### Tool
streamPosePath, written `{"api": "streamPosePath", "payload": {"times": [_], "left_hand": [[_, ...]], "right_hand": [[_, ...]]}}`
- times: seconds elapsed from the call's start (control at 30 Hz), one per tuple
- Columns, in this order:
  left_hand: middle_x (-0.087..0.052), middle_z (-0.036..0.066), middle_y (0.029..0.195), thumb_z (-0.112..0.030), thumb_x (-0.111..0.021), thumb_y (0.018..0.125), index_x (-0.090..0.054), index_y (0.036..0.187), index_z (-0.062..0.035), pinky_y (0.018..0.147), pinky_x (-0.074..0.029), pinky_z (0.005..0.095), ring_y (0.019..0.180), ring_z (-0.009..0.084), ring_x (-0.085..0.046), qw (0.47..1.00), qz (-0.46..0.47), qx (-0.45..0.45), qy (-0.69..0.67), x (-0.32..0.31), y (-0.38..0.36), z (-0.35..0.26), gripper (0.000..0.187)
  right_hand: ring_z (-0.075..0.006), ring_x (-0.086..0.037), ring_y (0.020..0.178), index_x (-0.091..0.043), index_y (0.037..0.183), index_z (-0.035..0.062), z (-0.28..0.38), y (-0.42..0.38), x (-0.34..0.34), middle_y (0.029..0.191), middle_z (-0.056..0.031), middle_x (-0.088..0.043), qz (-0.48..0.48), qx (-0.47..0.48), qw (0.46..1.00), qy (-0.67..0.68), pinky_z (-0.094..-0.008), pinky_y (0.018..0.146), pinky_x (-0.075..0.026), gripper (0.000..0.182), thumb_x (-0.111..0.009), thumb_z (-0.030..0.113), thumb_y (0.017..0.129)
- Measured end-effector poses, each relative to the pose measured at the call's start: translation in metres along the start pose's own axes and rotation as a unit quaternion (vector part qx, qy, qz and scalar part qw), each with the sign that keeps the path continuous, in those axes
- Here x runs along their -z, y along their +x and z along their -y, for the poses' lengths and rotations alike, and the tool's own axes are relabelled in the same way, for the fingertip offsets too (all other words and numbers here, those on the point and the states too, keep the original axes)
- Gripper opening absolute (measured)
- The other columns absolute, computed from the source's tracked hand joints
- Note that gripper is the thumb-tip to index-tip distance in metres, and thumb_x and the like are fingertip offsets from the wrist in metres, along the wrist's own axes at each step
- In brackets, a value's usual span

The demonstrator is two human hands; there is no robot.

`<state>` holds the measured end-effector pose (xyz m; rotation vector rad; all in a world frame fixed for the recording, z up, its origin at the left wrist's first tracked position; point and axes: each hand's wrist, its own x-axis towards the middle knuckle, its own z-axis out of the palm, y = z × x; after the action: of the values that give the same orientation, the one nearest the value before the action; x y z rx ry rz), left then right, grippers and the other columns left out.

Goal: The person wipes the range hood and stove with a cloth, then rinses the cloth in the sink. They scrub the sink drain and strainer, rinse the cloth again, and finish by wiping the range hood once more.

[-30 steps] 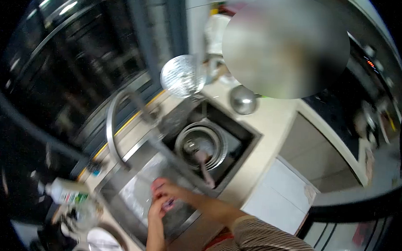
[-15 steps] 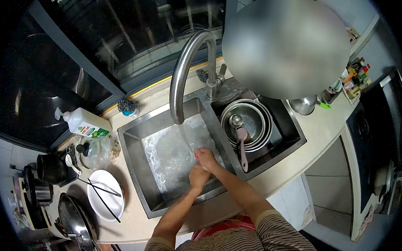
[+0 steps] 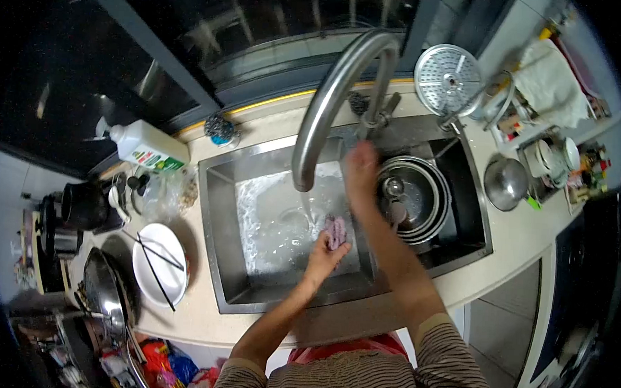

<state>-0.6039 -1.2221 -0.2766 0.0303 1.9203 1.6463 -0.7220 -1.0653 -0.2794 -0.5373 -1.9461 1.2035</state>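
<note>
My left hand is closed round a crumpled pinkish-purple cloth above the left sink basin. Water runs from the curved steel faucet into the cloudy, foamy water just beside the cloth. Smeared by motion, my right hand is over the divider, just below the faucet's base and lever; its fingers cannot be made out. Under my right forearm, in the dark right basin, stand nested steel bowls with a ladle and a pink-handled utensil.
A white pump bottle, a steel scrubber and a plastic bag stand left of the sink. Chopsticks lie across a white bowl. A perforated steel disc leans behind; a steel bowl sits right.
My hands were together under the running water; now they are apart. The right hand has moved up toward the faucet's base, and the cloth shows in my left hand. The view has shifted.
</note>
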Motion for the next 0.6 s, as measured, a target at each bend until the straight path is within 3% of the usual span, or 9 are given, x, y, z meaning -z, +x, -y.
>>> {"api": "streamPosePath", "payload": {"times": [0.1,0.17,0.2,0.27,0.37,0.43,0.47,0.57,0.6], "left_hand": [[-0.061,0.005,0.091,-0.025,-0.065,0.081,-0.05,0.106,-0.0029,0.071,-0.046,0.0267,0.078,0.0126,-0.056,0.997,-0.023,-0.07,-0.023,-0.002,-0.018,0.013,0.036],[-0.061,0.007,0.091,-0.028,-0.065,0.081,-0.051,0.104,-0.0016,0.071,-0.045,0.0264,0.081,0.0124,-0.056,0.998,-0.042,-0.035,0.016,0.004,-0.03,0.017,0.037],[-0.061,0.007,0.091,-0.028,-0.065,0.081,-0.051,0.104,-0.0013,0.072,-0.045,0.0264,0.082,0.0123,-0.055,0.998,-0.045,-0.028,0.032,0.008,-0.036,0.016,0.038],[-0.061,0.007,0.091,-0.028,-0.066,0.08,-0.051,0.104,0.0,0.072,-0.045,0.0269,0.081,0.0135,-0.055,0.996,-0.067,-0.011,0.064,0.013,-0.048,0.014,0.04],[-0.06,0.005,0.089,-0.024,-0.065,0.08,-0.051,0.104,-0.0009,0.069,-0.046,0.0275,0.079,0.0144,-0.055,0.992,-0.121,-0.013,0.017,0.017,-0.054,0.024,0.036],[-0.059,0.005,0.09,-0.016,-0.06,0.081,-0.052,0.106,-0.0016,0.068,-0.044,0.026,0.08,0.0138,-0.054,0.987,-0.107,0.11,-0.046,0.021,-0.064,-0.014,0.03],[-0.058,0.004,0.093,-0.008,-0.056,0.081,-0.052,0.107,-0.0022,0.069,-0.042,0.0246,0.081,0.0126,-0.052,0.984,-0.124,0.083,-0.091,0.019,-0.064,-0.009,0.027],[-0.056,0.003,0.104,-0.006,-0.05,0.082,-0.052,0.114,-0.0057,0.079,-0.041,0.0257,0.092,0.0132,-0.052,0.983,-0.051,0.05,-0.171,0.032,-0.059,-0.002,0.032],[-0.056,0.003,0.105,-0.004,-0.049,0.082,-0.051,0.115,-0.0055,0.081,-0.041,0.0259,0.093,0.0143,-0.052,0.981,-0.083,0.085,-0.151,0.027,-0.06,-0.026,0.033]], "right_hand": [[-0.0194,-0.05,0.091,-0.046,0.112,-0.0029,0.004,0.105,0.009,0.099,-0.0115,-0.051,-0.177,-0.038,0.972,0.15,-0.0323,0.08,-0.04,0.034,-0.049,0.022,0.088],[-0.0229,-0.051,0.077,-0.052,0.103,-0.0064,0.002,0.154,0.012,0.083,-0.0118,-0.054,-0.307,0.053,0.95,-0.028,-0.0364,0.071,-0.042,0.04,-0.05,0.03,0.087],[-0.0226,-0.052,0.077,-0.052,0.102,-0.006,0.01,0.159,0.016,0.083,-0.0117,-0.055,-0.213,-0.033,0.974,0.075,-0.0359,0.071,-0.042,0.04,-0.048,0.031,0.088],[-0.0221,-0.053,0.076,-0.054,0.1,-0.0052,0.024,0.162,0.022,0.083,-0.0114,-0.057,-0.014,-0.199,0.942,0.269,-0.0349,0.071,-0.043,0.04,-0.044,0.032,0.091],[-0.0205,-0.056,0.075,-0.058,0.095,-0.0033,0.006,0.138,0.015,0.083,-0.0094,-0.06,0.041,0.009,0.967,0.25,-0.0334,0.07,-0.044,0.037,-0.042,0.029,0.093],[-0.0233,-0.055,0.087,-0.055,0.105,-0.0016,0.009,0.125,0.011,0.092,-0.0135,-0.059,0.051,-0.045,0.917,0.393,-0.0343,0.076,-0.044,0.031,-0.041,0.023,0.093],[-0.0265,-0.054,0.095,-0.051,0.113,-0.0015,-0.003,0.123,0.009,0.1,-0.016,-0.057,0.064,-0.04,0.899,0.431,-0.0357,0.08,-0.043,0.031,-0.042,0.02,0.093],[-0.0246,-0.054,0.094,-0.052,0.109,0.0002,0.032,0.057,0.031,0.099,-0.0143,-0.057,0.109,0.004,0.956,0.272,-0.0343,0.081,-0.043,0.03,-0.05,0.021,0.087],[-0.024,-0.054,0.094,-0.053,0.108,0.0007,0.043,0.019,0.039,0.099,-0.0137,-0.057,0.156,0.018,0.96,0.231,-0.0338,0.081,-0.043,0.03,-0.052,0.021,0.085]]}}
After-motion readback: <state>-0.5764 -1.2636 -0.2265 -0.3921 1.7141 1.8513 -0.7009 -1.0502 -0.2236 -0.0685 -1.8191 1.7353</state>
